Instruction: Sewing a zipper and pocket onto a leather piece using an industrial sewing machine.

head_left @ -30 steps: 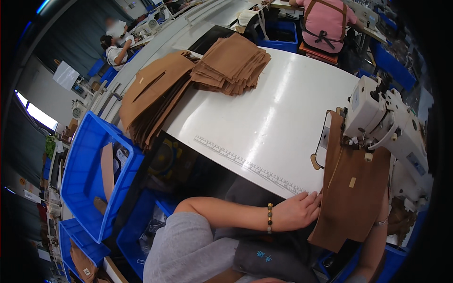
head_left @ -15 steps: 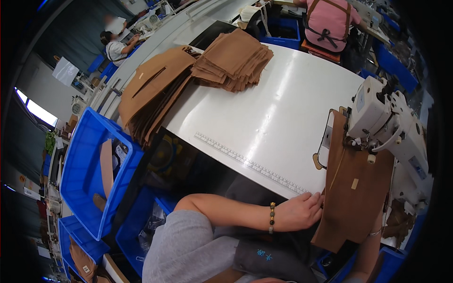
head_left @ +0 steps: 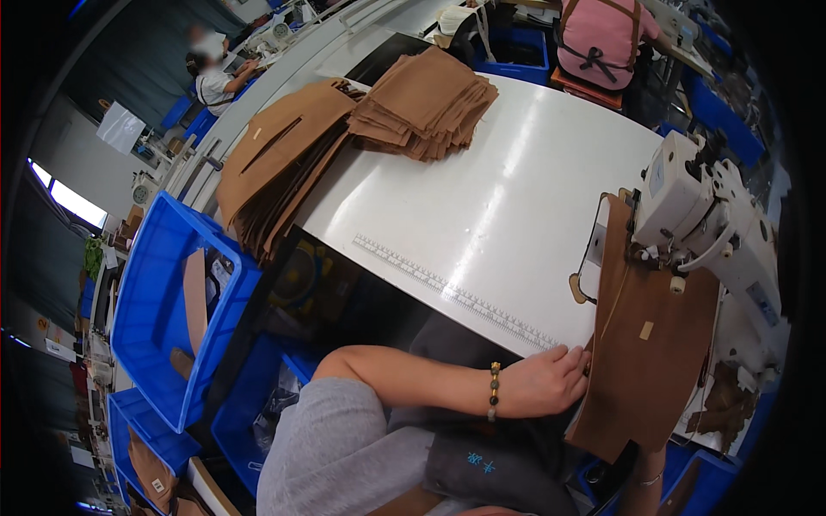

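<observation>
A long brown fabric panel [head_left: 654,370] with a small tan tag lies under the head of a white sewing machine [head_left: 688,193] at the right. Its lower end hangs over the table's near edge. My left hand [head_left: 544,383], with a beaded bracelet on the wrist, is closed on the panel's left edge beside the table's front corner. Below the panel's lower right edge is my right hand [head_left: 650,469], its fingers hidden by the cloth. A thin metal guide frame [head_left: 578,288] stands left of the machine's needle area.
A printed ruler strip [head_left: 456,297] runs along the white table's [head_left: 430,215] front edge. Stacked brown panels [head_left: 284,163] and smaller brown pieces [head_left: 422,103] lie at the far left. Blue bins [head_left: 146,318] stand left of the table. A person in pink [head_left: 598,43] sits beyond it.
My right hand has moved down and to the left along the panel's lower right edge. My left hand stays at the left edge, nearly unmoved.
</observation>
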The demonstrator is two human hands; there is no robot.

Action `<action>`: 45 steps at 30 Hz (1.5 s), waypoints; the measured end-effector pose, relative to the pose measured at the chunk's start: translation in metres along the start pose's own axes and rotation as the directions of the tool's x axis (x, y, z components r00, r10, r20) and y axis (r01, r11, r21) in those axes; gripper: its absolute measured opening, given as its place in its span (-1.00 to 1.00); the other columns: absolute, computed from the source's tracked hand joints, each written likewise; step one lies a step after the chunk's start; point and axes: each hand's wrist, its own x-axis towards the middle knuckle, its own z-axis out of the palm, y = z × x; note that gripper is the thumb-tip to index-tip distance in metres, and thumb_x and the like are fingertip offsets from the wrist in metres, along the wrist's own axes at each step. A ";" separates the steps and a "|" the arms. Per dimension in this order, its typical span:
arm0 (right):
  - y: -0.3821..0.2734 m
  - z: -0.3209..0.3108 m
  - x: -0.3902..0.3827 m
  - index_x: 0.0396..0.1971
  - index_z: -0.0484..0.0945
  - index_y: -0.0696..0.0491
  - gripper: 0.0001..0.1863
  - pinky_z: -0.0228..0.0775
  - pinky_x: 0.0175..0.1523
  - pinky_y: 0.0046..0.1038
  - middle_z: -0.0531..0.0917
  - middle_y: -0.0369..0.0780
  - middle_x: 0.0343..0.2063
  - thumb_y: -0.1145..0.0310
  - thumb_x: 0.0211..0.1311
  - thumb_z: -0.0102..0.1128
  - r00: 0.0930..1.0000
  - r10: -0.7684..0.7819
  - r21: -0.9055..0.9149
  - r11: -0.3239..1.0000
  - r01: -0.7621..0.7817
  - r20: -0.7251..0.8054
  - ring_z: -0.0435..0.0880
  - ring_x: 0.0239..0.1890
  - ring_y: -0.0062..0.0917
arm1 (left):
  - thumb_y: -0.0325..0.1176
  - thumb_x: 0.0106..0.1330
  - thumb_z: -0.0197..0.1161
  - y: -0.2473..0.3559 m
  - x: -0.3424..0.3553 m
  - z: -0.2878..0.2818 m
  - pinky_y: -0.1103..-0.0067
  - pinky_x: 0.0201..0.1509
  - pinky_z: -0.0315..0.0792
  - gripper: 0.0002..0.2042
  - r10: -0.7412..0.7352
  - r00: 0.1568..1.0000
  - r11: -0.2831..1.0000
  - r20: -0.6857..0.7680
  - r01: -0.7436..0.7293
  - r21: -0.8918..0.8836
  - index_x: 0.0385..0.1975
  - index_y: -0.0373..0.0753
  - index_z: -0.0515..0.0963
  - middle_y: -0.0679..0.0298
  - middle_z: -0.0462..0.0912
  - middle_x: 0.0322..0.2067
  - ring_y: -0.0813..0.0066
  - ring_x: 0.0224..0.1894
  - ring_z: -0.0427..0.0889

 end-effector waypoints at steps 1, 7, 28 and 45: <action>-0.001 0.001 -0.002 -0.01 0.59 0.17 -0.61 0.55 0.04 -0.18 0.68 -0.09 -0.12 0.24 0.26 0.31 1.000 -0.003 -0.008 1.000 0.003 0.003 0.69 -0.07 -0.20 | -0.38 0.15 0.16 0.000 0.000 0.000 0.36 0.13 0.54 -0.62 0.010 1.000 1.000 0.004 -0.010 0.006 -0.08 -0.51 0.59 -0.09 0.69 -0.05 0.06 0.10 0.64; -0.004 0.001 -0.009 -0.03 0.61 0.17 -0.62 0.54 0.04 -0.16 0.69 -0.10 -0.15 0.24 0.24 0.32 1.000 -0.021 -0.039 0.999 0.021 -0.002 0.70 -0.10 -0.18 | -0.36 0.15 0.16 0.001 0.001 0.000 0.36 0.14 0.54 -0.59 0.017 0.999 1.000 0.037 -0.017 0.008 -0.06 -0.52 0.59 -0.09 0.68 -0.04 0.06 0.12 0.62; -0.034 0.005 -0.019 -0.12 0.66 0.15 -0.65 0.53 0.01 -0.10 0.73 -0.12 -0.27 0.24 0.18 0.36 0.993 -0.102 -0.208 0.974 0.089 -0.052 0.72 -0.19 -0.14 | -0.35 0.21 0.13 0.004 -0.005 -0.008 0.26 0.18 0.54 -0.60 0.037 0.993 0.994 0.110 -0.048 0.094 -0.03 -0.50 0.58 -0.13 0.66 0.03 -0.02 0.16 0.61; -0.116 0.012 0.058 0.04 0.66 0.06 -0.55 0.49 0.24 -0.07 0.65 -0.11 -0.01 0.20 0.16 0.41 0.977 -0.189 -0.057 0.981 0.184 -0.096 0.65 0.07 -0.24 | -0.26 0.22 0.21 -0.003 -0.033 -0.009 0.04 0.43 0.35 -0.53 -0.045 0.991 0.983 0.124 0.066 -0.169 0.15 -0.21 0.61 0.10 0.59 0.17 0.05 0.29 0.53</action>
